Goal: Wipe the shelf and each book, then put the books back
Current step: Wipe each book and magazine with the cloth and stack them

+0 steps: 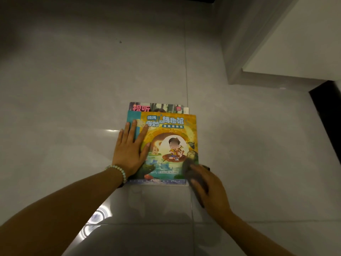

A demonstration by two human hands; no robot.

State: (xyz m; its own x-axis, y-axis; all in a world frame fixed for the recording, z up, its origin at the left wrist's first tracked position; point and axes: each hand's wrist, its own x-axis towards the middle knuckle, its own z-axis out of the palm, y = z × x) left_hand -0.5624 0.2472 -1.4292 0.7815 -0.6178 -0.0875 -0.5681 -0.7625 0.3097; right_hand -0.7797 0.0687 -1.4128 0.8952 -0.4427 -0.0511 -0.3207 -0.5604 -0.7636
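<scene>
A colourful picture book (pixel 169 133) with a yellow and teal cover lies on top of a small stack on the tiled floor. Under it a magazine (pixel 145 107) with red characters pokes out at the far edge. My left hand (pixel 130 150) lies flat, fingers straight, pressing on the book's left side. My right hand (pixel 210 185) grips a dark grey cloth (pixel 193 174) at the book's near right corner, the cloth touching the cover.
Grey glossy floor tiles (pixel 92 89) surround the stack. A white cabinet or shelf unit (pixel 295 43) stands at the upper right, with a dark edge (pixel 326 111) at the far right. Light reflections shine on the floor near my left forearm.
</scene>
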